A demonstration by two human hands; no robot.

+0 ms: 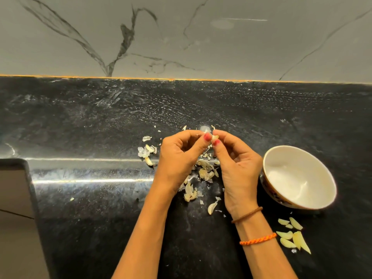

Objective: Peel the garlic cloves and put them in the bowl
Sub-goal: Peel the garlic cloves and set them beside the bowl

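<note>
Black stone counter [80,121] under me. Both my left hand [177,158] and right hand [237,166] pinch one garlic clove [214,137] above the skins; it's light, firm, likely slippery, best gripped at its ends. White bowl [298,178] sits right.

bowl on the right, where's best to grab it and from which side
Take the bowl by its near rim, thumb inside and fingers outside, coming from above with the right hand. It stands upright, looks empty, and its wide thin rim is unobstructed.
</note>
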